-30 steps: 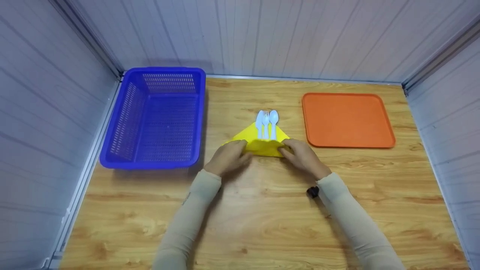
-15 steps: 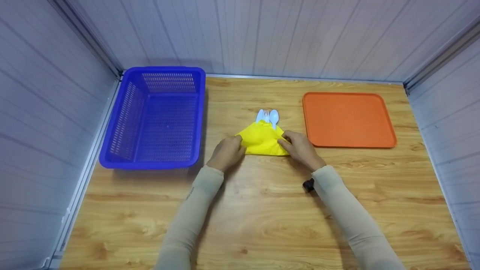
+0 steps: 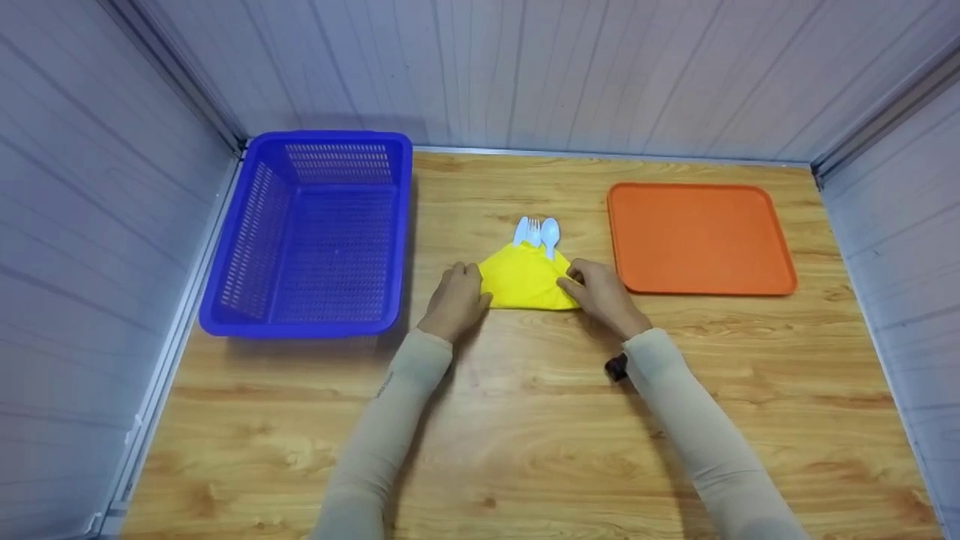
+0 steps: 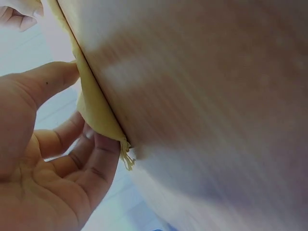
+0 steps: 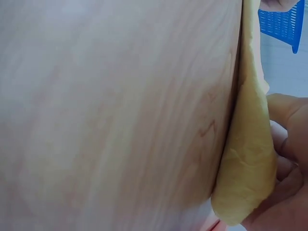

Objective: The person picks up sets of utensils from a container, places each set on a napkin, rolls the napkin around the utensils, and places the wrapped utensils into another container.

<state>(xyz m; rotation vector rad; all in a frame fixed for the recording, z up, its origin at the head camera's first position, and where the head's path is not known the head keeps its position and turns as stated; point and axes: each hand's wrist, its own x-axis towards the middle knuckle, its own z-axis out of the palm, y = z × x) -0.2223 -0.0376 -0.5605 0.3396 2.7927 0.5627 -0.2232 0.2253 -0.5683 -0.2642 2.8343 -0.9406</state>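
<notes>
A folded yellow napkin (image 3: 523, 281) lies mid-table, its front flap covering the handles of three pale utensils. Their heads stick out past its top: a knife (image 3: 520, 231) on the left, a fork (image 3: 534, 232) in the middle and a spoon (image 3: 550, 234) on the right. My left hand (image 3: 456, 300) holds the napkin's left corner between thumb and fingers; the left wrist view shows loose threads at that corner. On the opposite side my right hand (image 3: 604, 296) pinches the right corner, thumb on top. In the right wrist view the napkin's rolled edge (image 5: 248, 163) hides part of the fingers.
A blue plastic basket (image 3: 405, 240) with perforated sides stands on the left. To the right lies an orange tray (image 3: 701, 240). Pale panel walls (image 3: 510, 75) enclose the wooden table (image 3: 525, 420) at the back and both sides.
The napkin's front flap has been folded away from me, over the utensil handles. Both hands have shifted slightly since, staying at its two corners. Basket and tray stay put.
</notes>
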